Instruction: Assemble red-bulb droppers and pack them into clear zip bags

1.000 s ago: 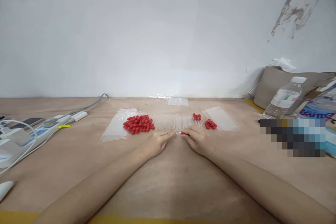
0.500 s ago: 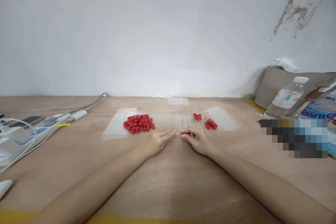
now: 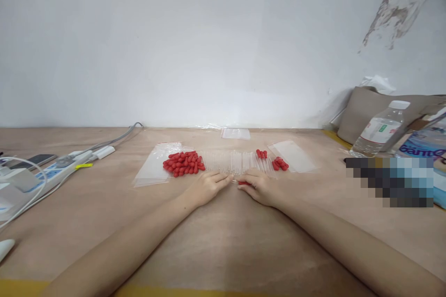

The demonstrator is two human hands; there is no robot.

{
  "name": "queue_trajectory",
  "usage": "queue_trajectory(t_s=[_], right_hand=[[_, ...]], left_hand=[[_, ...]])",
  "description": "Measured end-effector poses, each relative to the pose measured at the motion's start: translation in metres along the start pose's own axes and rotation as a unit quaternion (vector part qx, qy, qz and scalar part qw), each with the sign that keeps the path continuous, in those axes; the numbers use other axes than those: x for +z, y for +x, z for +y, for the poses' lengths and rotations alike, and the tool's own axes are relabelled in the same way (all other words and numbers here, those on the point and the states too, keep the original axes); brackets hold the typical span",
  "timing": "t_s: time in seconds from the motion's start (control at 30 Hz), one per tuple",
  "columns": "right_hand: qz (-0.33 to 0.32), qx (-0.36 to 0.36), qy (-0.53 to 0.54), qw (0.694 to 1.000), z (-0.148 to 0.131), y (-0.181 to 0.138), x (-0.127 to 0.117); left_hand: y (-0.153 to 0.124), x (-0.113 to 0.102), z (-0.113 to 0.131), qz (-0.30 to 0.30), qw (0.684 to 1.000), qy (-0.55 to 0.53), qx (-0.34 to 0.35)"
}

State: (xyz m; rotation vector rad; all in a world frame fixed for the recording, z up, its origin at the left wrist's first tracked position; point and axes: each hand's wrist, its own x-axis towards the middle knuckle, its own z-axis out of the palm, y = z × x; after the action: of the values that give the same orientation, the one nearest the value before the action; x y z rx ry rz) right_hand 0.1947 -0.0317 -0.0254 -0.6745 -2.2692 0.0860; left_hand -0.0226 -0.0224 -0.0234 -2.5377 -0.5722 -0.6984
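Observation:
My right hand (image 3: 259, 187) is closed around a red rubber dropper bulb (image 3: 244, 183), mostly covered by the fingers. Facing it, my left hand (image 3: 209, 185) pinches a thin clear dropper tube (image 3: 234, 178), whose end points toward the bulb; whether they are joined is hidden. Just beyond the fingers lies a row of clear dropper tubes (image 3: 225, 161). Left of that row is a large heap of red bulbs (image 3: 183, 163). On the right, several tubes carry red bulbs (image 3: 261, 154), and a small loose pile of red bulbs (image 3: 280, 164) sits beside them.
Clear plastic bags lie flat on the left (image 3: 149, 167), right (image 3: 296, 158) and back (image 3: 236, 134) of the wooden table (image 3: 223, 250). A power strip (image 3: 52, 174) with cables and a phone (image 3: 35, 161) are at far left. A water bottle (image 3: 378, 130) and a grey bag (image 3: 351, 113) stand right.
My right hand's fingers have flattened and lowered over the red bulb, coming slightly closer to my left hand. Less of the bulb shows now. The piles look the same.

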Motion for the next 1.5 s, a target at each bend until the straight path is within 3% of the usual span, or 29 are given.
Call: queue_trajectory(t_s=[0.1, 0.23, 0.4, 0.7, 1.03, 1.27, 1.5], right_hand=[[0.072, 0.03, -0.012, 0.997, 0.004, 0.001, 0.003], [0.111, -0.011, -0.107, 0.988, 0.007, 0.001, 0.001], [0.061, -0.06, -0.232, 0.969, 0.008, 0.0, -0.005], [0.061, -0.099, -0.142, 0.983, 0.011, -0.001, 0.003], [0.054, -0.158, -0.207, 0.964, 0.004, 0.001, 0.003], [0.035, -0.121, -0.163, 0.979, 0.006, 0.007, 0.009], [0.055, 0.047, -0.015, 0.997, 0.014, -0.001, -0.001]], left_hand=[[0.001, 0.002, 0.0, 0.022, 0.999, 0.004, -0.049], [0.004, 0.002, 0.0, 0.041, 0.994, 0.039, -0.09], [0.006, -0.002, 0.005, 0.038, 0.996, 0.033, -0.071], [0.005, 0.002, 0.011, 0.068, 0.994, -0.015, -0.079], [0.003, 0.004, 0.011, 0.124, 0.992, 0.002, -0.024], [0.004, 0.006, 0.009, 0.113, 0.993, -0.013, -0.025], [0.004, 0.003, 0.002, 0.075, 0.991, -0.037, -0.102]])
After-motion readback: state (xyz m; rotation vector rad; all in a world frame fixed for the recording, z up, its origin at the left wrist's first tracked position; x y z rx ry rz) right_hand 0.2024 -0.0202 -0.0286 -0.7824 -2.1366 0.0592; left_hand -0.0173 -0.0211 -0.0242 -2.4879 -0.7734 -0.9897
